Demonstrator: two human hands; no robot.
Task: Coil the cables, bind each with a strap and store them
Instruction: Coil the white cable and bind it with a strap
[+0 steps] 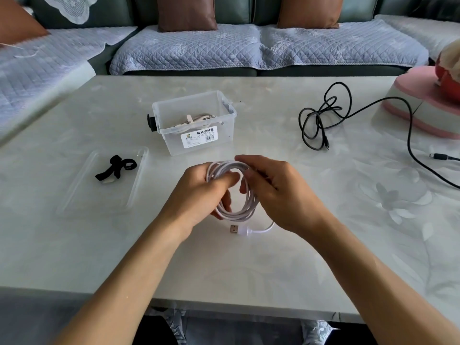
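A: Two hands meet over the middle of the table (pixel 249 265), both on the white cable (pixel 239 210), which is wound into a round coil between them.

B: How is each holding it?

A: The left hand (pixel 199 195) has its fingers curled through the coil's left side, thumb lying across the loops. The right hand (pixel 276 192) grips the coil's upper right edge, fingers bent over the strands. The cable's USB plug (pixel 234 229) trails out below the coil, near the right wrist.

B: What else is around?

A: A black cable (pixel 321 115) lies loose and tangled to the far right, well apart from the hands, one strand running toward a pink and white object (pixel 423 105) at the table's edge. Another dark plug (pixel 439 156) lies near the right border.

B: And the containers?

A: A clear storage box (pixel 196 125) stands just beyond the hands, open, with a pale bundled cable (pixel 194 119) inside. To the left a flat clear tray (pixel 134 185) holds black straps (pixel 117 168). Nothing lies between the hands and the box.
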